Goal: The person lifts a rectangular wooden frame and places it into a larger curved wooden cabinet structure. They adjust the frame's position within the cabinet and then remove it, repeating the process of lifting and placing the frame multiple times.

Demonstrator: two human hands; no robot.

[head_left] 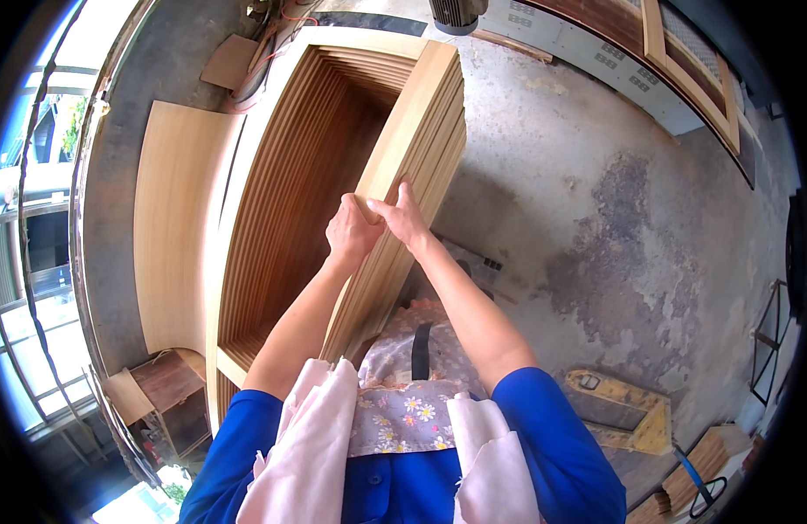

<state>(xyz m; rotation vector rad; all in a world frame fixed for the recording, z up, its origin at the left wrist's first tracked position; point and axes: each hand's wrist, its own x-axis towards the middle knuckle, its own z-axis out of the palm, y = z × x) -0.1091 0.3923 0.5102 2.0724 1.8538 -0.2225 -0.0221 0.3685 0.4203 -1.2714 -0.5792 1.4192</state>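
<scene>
A tall stack of pale rectangular wooden frames (418,113) stands in front of me, their openings lined up into a deep hollow. Both of my hands are on the right-hand rail of the top frame, close together about midway along it. My left hand (353,229) is closed over the rail's inner edge, its fingers curled and partly hidden. My right hand (405,218) grips the outer edge, thumb lying across the top toward my left hand and fingers against the side. The frames sit flush on one another under my hands.
A pale curved-looking wooden sheet (180,218) lies left of the stack, with a small brown wooden box (169,393) below it. A yellow pallet jack (635,415) rests on the stained concrete floor at the lower right. Framed panels (696,74) stand at the upper right.
</scene>
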